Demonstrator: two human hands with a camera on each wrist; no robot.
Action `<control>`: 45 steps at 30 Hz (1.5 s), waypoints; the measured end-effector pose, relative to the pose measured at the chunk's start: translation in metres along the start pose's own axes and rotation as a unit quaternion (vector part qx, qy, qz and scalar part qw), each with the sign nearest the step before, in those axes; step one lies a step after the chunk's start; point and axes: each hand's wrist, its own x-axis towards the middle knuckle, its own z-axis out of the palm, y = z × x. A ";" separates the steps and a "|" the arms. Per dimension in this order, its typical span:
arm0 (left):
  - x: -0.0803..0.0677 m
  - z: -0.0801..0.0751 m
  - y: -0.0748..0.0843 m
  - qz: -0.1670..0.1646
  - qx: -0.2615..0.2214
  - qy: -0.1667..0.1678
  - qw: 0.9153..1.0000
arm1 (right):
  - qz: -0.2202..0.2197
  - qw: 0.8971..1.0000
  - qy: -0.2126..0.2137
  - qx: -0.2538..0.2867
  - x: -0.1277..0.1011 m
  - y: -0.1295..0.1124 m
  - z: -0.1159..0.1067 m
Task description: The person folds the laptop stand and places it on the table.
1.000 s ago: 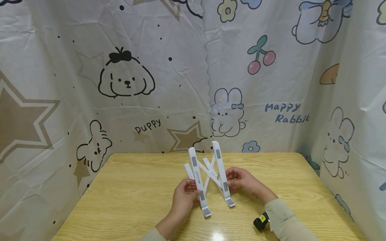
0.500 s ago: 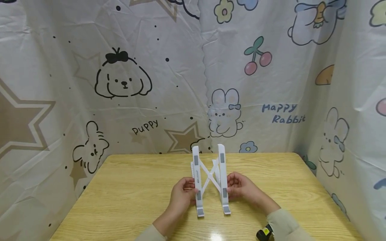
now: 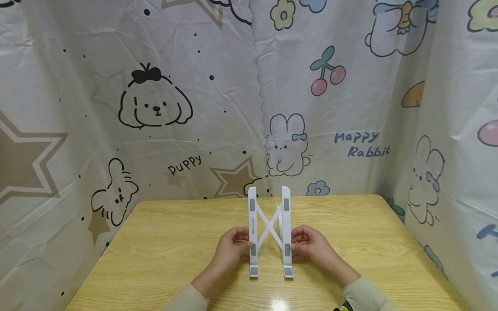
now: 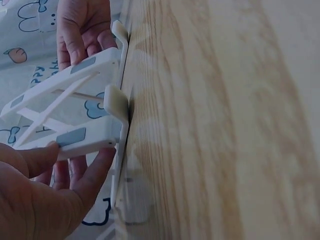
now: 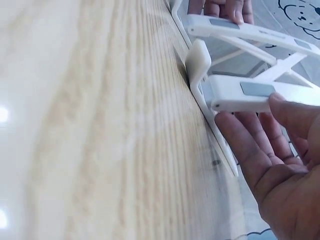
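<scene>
A white folding laptop stand [image 3: 253, 220] stands opened on the table, its two long arms joined by an X-shaped brace and fitted with grey pads. My left hand [image 3: 230, 247] grips the left arm near its lower part. In the left wrist view, the left thumb lies on top beside a grey pad and the fingers are under the arm. On the other side, my right hand [image 3: 310, 245] holds the right arm the same way, as the right wrist view shows with the thumb on top and fingers [image 5: 245, 145] below. Some fingertips are hidden behind the arms.
The wood-grain table [image 3: 175, 246] spreads around the stand. Behind it hangs a white printed curtain [image 3: 218, 108] with cartoon animals and stars. A black and yellow object [image 3: 344, 307] sits by the right sleeve at the bottom edge.
The laptop stand has turned from a slant to face straight toward me, both hands still holding it. The view has shifted slightly, and the black and yellow object has slid lower in frame.
</scene>
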 end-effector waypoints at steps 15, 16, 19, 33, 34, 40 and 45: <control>0.005 -0.005 -0.006 -0.003 -0.018 -0.012 1.000 | -0.005 1.000 0.019 -0.002 0.000 -0.002 0.004; 0.005 -0.005 -0.006 -0.003 -0.019 -0.012 1.000 | -0.004 1.000 0.020 0.000 0.000 -0.002 0.004; 0.005 -0.003 -0.004 -0.003 -0.024 -0.014 1.000 | -0.005 1.000 0.022 0.006 0.000 -0.002 0.005; 0.004 0.007 -0.005 0.004 -0.029 -0.017 0.999 | -0.007 0.999 0.035 0.019 0.006 0.004 0.014; 0.004 0.008 -0.005 0.005 -0.028 -0.017 0.999 | -0.007 0.999 0.035 0.022 0.006 0.004 0.016; 0.006 0.014 -0.005 0.005 -0.023 -0.012 1.000 | -0.010 0.999 0.036 0.026 0.009 0.003 0.025; 0.007 0.018 -0.004 -0.003 -0.015 -0.007 1.000 | -0.007 0.999 0.040 0.029 0.011 0.003 0.032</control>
